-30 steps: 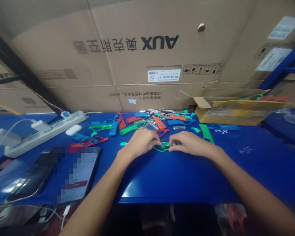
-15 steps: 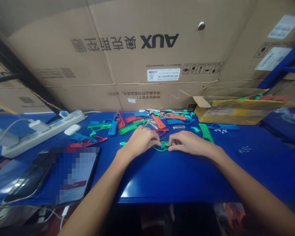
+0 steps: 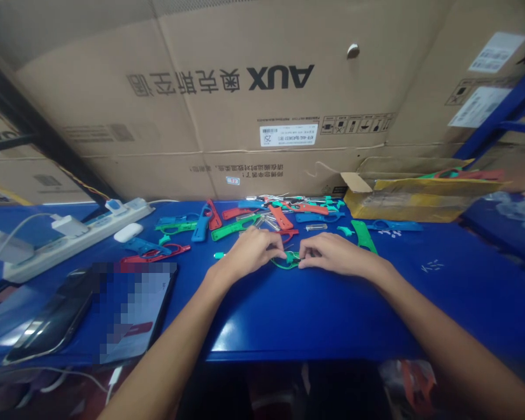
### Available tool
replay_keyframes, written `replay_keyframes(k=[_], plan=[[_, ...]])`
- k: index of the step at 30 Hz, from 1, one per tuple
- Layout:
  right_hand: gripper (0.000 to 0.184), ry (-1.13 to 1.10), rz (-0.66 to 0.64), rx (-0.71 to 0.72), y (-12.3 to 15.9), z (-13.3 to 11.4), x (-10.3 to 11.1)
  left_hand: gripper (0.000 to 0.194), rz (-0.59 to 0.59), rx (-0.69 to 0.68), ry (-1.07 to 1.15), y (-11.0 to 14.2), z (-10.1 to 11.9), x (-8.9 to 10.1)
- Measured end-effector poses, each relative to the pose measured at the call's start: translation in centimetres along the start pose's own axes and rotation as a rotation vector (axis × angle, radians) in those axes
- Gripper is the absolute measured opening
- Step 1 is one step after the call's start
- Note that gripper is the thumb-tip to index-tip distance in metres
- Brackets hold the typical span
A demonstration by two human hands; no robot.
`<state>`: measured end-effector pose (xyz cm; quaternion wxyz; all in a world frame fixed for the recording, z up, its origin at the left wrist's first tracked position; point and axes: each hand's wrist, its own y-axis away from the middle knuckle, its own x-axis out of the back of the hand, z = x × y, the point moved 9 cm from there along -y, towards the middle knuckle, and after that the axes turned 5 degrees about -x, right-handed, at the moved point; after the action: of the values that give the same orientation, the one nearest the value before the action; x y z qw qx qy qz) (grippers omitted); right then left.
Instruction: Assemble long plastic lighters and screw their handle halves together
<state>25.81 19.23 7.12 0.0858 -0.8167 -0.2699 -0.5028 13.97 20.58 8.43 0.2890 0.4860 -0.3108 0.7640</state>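
A green lighter casing (image 3: 286, 266) with a trigger loop lies low over the blue table, between my two hands. My left hand (image 3: 254, 251) pinches its left part, thumb and fingertips together. From the other side my right hand (image 3: 326, 252) grips the right end with curled fingers. A smaller green piece (image 3: 292, 256) shows in the gap between the hands; its exact seating is too small to make out. Just left of my left hand, a green tip (image 3: 219, 255) pokes out. Behind the hands lie a red casing (image 3: 289, 234) and a clear plastic tank (image 3: 316, 227).
Several coloured casings lie at the back, among them a blue one (image 3: 201, 224) and a green one (image 3: 364, 236). A taped carton (image 3: 402, 201) holds more parts. Small white pins (image 3: 431, 266) lie right. Left are a power strip (image 3: 83, 236), a phone (image 3: 52, 315) and a tablet (image 3: 140, 315).
Both hands stay on the green casing with almost the same grip. The whole view has shifted very slightly; nothing else has visibly moved.
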Motion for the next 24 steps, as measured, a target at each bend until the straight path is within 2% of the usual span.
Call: replay_keyframes(k=[10,19,24], plan=[[0.018,0.008,0.023,0.008,-0.12,0.41,-0.07,0.011,-0.023,-0.048,-0.114,-0.09,0.51,-0.32],[0.018,0.01,0.016,0.001,-0.09,0.44,-0.11,0.009,-0.02,0.01,-0.162,-0.31,0.47,-0.42],[0.019,0.016,0.023,0.005,-0.08,0.31,-0.03,0.007,-0.023,-0.017,-0.171,-0.35,0.84,-0.38]])
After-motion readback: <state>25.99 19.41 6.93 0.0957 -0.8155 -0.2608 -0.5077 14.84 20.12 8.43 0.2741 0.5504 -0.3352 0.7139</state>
